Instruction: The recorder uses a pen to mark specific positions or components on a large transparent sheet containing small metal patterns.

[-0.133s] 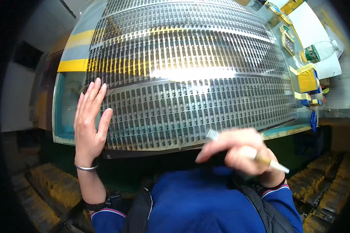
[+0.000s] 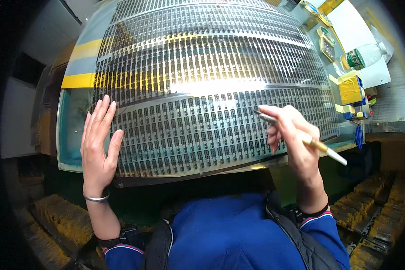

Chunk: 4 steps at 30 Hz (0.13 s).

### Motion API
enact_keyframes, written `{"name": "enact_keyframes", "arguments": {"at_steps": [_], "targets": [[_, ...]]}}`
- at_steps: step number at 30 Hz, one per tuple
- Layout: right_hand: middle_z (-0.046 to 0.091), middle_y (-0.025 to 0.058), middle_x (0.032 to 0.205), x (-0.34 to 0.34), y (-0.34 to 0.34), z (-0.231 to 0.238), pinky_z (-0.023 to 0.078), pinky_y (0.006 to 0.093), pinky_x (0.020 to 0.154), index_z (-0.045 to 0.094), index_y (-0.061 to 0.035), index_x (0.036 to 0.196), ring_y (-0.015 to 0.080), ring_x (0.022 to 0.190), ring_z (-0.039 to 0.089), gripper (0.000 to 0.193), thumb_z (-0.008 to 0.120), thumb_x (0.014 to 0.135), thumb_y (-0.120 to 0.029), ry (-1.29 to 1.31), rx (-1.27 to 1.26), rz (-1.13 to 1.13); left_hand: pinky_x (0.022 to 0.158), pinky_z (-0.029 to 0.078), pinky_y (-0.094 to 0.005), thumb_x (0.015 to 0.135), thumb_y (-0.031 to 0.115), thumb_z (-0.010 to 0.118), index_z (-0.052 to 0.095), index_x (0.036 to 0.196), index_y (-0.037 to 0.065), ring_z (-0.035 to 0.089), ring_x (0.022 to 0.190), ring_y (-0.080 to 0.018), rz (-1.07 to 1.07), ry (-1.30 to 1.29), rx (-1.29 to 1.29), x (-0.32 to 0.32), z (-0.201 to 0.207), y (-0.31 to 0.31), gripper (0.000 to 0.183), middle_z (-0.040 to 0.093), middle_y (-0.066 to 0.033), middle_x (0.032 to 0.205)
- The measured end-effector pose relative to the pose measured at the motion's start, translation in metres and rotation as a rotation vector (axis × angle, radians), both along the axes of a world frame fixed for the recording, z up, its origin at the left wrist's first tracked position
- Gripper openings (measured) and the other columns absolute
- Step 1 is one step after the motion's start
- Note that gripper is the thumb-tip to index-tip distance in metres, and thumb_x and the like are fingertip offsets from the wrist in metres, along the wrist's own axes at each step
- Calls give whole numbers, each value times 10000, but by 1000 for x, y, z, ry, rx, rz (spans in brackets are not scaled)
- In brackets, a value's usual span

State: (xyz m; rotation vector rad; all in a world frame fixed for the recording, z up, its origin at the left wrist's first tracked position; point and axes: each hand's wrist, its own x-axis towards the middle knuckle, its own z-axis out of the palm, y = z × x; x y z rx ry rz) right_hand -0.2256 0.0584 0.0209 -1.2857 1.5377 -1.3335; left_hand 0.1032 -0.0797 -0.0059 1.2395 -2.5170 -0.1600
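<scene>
A large gridded panel (image 2: 202, 90), packed with rows of small dark parts, covers most of the table (image 2: 67, 148). The left hand (image 2: 99, 141) lies open and flat, fingers together, on the panel's near left edge. The right hand (image 2: 292, 139) is closed around a slim pen-like tool (image 2: 321, 146), its dark tip just above the panel's near right area.

Sheet (image 2: 202, 90) under hands: silvery grey, dense grid of small dark rectangles in rows, white glare band mid. Yellow stripe (image 2: 78, 81) above left hand (image 2: 99, 144), teal-tinted edge beside it. Tool (image 2: 319, 146) in right hand (image 2: 292, 139): silver tip, gold band, white end. Silver bracelet (image 2: 96, 197). Blue sleeves, red-white cuff trim. Yellow tape block (image 2: 350, 90) far right.
</scene>
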Motion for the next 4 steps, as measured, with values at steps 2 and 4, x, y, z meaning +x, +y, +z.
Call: {"name": "enact_keyframes", "arguments": {"at_steps": [2,4], "targets": [[607,57,845,-7,-3,-6,467,175,587,673,25,1101,60,669,575,213,565,954,-86,-3,12,14,1161,211,-438,942,217,536,482,1393,56,359,1394,-283,-1,-3,-2,0,1,-1,482,433,-115,1474],[657,92,902,-4,-2,-10,476,190,595,683,-14,1122,71,686,600,242,616,936,-154,-63,167,14,1164,201,-438,945,242,538,479,1396,59,358,1395,-280,-5,-8,1,0,1,-1,491,429,-117,1477]]}}
